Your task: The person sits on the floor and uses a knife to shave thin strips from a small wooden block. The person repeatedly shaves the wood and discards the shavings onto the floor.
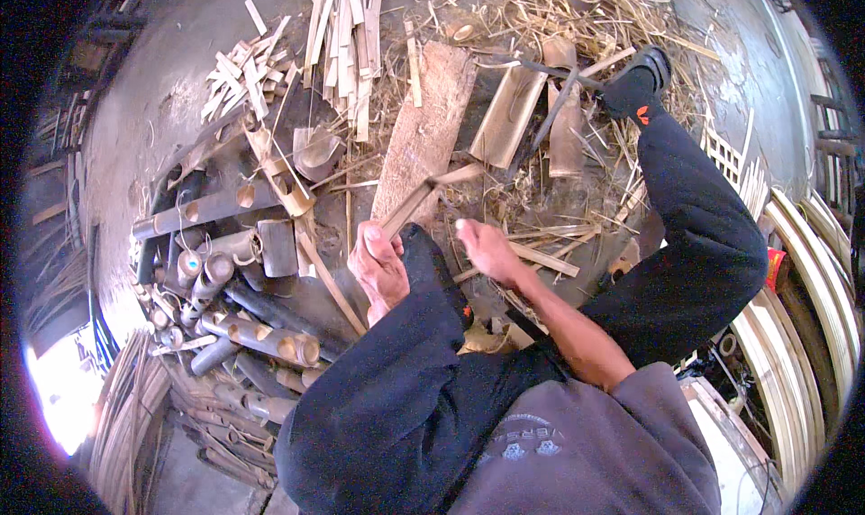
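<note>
My left hand [378, 263] is closed on a bamboo strip [410, 207], beside my dark-shod left foot. The strip points up and away from me, and a lighter piece [459, 174] angles off to the right from its far end. My right hand [489, 249] is a fist just right of that foot. A thin dark shape seems to run from it toward the strip's end, too unclear to name. Beyond both hands lies a rough wooden board [423, 123]. Split bamboo halves [509, 114] rest to its right.
Bamboo tubes [261, 335] are heaped at the left. Pale slats [347, 33] and short strips [243, 73] lie at the far left. Shavings [622, 15] cover the far right floor. Long bent slats [784, 362] stand close on my right, near my raised right knee.
</note>
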The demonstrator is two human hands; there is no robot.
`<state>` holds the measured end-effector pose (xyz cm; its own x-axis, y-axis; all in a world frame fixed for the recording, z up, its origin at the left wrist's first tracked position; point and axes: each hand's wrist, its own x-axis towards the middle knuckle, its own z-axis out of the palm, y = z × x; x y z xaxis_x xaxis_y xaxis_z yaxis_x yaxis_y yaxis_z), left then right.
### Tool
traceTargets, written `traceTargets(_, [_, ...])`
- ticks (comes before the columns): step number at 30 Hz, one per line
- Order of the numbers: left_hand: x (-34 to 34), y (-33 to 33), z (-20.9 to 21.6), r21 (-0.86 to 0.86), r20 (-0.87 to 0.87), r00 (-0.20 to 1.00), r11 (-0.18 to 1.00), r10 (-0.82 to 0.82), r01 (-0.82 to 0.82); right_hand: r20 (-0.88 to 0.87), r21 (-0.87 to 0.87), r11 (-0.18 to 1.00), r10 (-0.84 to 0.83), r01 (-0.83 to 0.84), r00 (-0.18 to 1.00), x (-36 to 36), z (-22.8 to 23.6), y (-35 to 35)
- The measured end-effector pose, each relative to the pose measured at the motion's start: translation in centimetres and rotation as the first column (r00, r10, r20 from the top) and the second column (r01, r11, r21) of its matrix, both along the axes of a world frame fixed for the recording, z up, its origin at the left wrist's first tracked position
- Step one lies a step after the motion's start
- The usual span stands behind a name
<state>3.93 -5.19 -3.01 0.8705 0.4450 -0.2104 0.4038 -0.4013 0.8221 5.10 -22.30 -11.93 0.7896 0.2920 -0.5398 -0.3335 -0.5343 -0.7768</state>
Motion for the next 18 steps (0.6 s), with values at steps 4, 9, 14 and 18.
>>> traceTargets(4, [-0.6,0.8,-0.7,0.046,0.042,0.999,0.999,0.023,-0.025,0.185,0.160,0.983,0.055,-0.086,0.981,0.0,2.3,1.3])
traceTargets(9, [-0.2,0.4,-0.2,0.079,0.082,0.997,0.997,0.013,-0.019,0.024,0.202,0.979,-0.015,0.010,1.000,-0.5,-0.8,0.2])
traceTargets(14, [-1.1,1.1,0.1,0.089,0.069,0.997,0.995,0.035,-0.041,0.118,0.192,0.959,0.189,-0.209,0.975,-0.2,4.6,0.6])
traceTargets(18, [-0.9,0.9,-0.1,0.111,0.088,0.996,0.993,0.018,-0.028,-0.060,0.052,0.998,0.031,-0.028,0.998,1.2,-2.0,-2.0])
